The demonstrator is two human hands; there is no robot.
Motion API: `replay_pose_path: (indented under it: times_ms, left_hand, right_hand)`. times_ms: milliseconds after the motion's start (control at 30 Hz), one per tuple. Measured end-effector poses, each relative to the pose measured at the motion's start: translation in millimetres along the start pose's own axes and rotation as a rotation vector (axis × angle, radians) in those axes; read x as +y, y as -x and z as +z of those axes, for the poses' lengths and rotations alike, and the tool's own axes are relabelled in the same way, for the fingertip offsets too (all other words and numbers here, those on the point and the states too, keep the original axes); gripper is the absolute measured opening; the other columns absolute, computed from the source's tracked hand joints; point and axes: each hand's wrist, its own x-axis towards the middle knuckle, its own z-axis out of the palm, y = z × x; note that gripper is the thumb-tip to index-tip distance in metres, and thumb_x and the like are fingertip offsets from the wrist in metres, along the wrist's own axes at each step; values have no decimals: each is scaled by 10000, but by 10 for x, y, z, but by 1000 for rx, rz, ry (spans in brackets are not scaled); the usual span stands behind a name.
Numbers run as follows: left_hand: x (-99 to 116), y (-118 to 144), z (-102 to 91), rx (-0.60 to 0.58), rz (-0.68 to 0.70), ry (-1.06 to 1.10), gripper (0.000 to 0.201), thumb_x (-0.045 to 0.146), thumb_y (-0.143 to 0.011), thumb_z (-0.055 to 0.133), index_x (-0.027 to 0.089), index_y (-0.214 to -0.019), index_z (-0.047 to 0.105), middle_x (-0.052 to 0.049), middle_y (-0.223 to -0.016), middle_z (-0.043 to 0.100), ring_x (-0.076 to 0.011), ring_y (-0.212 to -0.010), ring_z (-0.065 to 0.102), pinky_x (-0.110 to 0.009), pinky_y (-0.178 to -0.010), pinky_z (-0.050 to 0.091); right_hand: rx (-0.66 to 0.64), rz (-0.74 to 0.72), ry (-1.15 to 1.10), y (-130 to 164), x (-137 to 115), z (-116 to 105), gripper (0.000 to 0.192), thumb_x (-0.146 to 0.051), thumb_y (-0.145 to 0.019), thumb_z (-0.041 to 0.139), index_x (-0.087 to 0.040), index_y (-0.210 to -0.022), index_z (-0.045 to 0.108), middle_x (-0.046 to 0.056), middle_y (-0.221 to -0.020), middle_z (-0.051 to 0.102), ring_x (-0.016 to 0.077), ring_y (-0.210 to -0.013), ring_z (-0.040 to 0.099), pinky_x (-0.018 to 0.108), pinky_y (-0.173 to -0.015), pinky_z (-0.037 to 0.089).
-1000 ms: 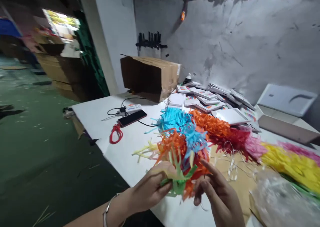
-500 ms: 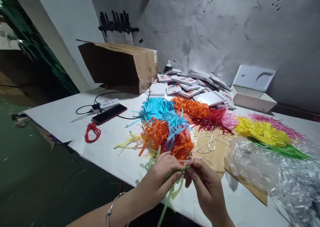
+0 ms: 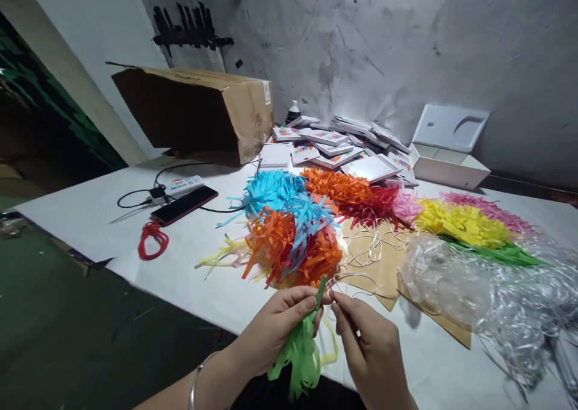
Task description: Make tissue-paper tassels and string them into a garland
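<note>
Where the white table (image 3: 90, 214) runs off to the left, a red loop (image 3: 152, 241) lies near its front edge, and just behind it a phone (image 3: 184, 197) rests beside a white power strip (image 3: 184, 185) with a black cable. Behind these, a cardboard box (image 3: 198, 112) lies on its side against the wall. Right of the phone, fringed paper sits in a heap: blue fringe (image 3: 275, 190) at the back, orange fringe (image 3: 289, 247) in front of it, pale yellow strips (image 3: 221, 253) poking out to the left. At the table's near edge, the left hand (image 3: 275, 329) is clamped around the top of a green tassel (image 3: 300, 350), whose strips hang down below the fist and whose tip sticks up between thumb and finger. Just beside it, the right hand (image 3: 372, 353) has thumb and forefinger pinched together on a thin wire (image 3: 347, 276) that loops up from the tassel's tip. More of that wire lies coiled on brown paper (image 3: 388, 265) behind the hands. Behind that, small cards (image 3: 334, 148) are stacked near the wall, with an open white box (image 3: 449, 151) to their right. Yellow fringe (image 3: 460, 223) and pink fringe (image 3: 487, 211) lie farther right, and crumpled clear plastic (image 3: 474, 283) covers the table's right end.
</note>
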Motion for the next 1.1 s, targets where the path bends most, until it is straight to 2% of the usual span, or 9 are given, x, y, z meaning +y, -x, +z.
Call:
replay_pose_path:
  times_ms: [133,267,533,767,833,900,967,1033,1100]
  left_hand:
    - [-1,1,-23,3,13,-71,319,442,-819,783,129,-866,744,-3,-660,596,-96,-611,498,-197,-586,379]
    - [-3,-1,-34,15,11,-93,318,447,-827,774,135,-879,742,-1,-675,603,-102,-622,506,-201,-594,383]
    - [-27,-15,-56,25,-12,-84,324,451,-831,767,131,-860,728,-6,-668,597,-105,-613,483,-202,-587,373]
    - [-32,-42,-93,-14,-9,-102,344,475,-841,745,136,-893,718,5,-676,570,-104,-607,473,-212,-593,364]
    - [17,-41,-88,-32,45,-221,338,484,-881,691,146,-885,709,6,-684,561,-115,-624,468,-222,-598,364]
    - [87,-31,-77,-56,135,-455,325,457,-940,611,158,-845,696,-1,-716,567,-133,-674,489,-233,-634,378]
    - [158,-15,-62,-97,230,-711,311,393,-989,536,169,-829,681,-12,-771,593,-148,-738,528,-242,-689,397]
    - [212,3,-45,-157,291,-884,296,332,-1017,477,179,-851,669,-22,-823,623,-158,-785,566,-248,-735,412]
    - [247,11,-28,-202,328,-978,283,293,-1029,440,184,-877,653,-31,-852,639,-164,-812,592,-253,-765,424]
  right_hand:
    - [-29,-44,27,-21,4,-20,229,-157,-979,510,-186,-1127,682,56,-833,751,162,-712,728,226,-677,592]
    - [-37,-10,11,42,39,-4,248,-139,-970,521,-198,-1158,670,37,-785,714,165,-734,718,236,-702,582]
    - [-72,20,-14,82,86,12,266,-138,-967,512,-212,-1173,663,37,-796,712,153,-676,682,242,-640,552]
    - [-88,22,-22,89,111,27,263,-134,-975,500,-216,-1175,650,42,-824,710,154,-707,684,242,-662,547]
    - [-108,-18,25,61,102,3,279,-129,-977,486,-198,-1193,648,51,-814,710,156,-693,686,236,-647,547]
    - [-144,-67,99,19,92,-33,269,-147,-982,480,-184,-1168,670,54,-766,704,159,-645,679,231,-596,535]
    - [-175,-49,110,-27,84,-65,238,-189,-984,497,-191,-1106,700,53,-741,708,162,-618,680,229,-564,526]
    - [-209,115,-40,-65,83,-78,243,-244,-984,519,-206,-1159,684,32,-719,710,145,-555,666,217,-517,517]
    - [-248,370,-290,-87,90,-64,327,-316,-976,551,-215,-1280,619,2,-693,698,116,-465,621,200,-456,498]
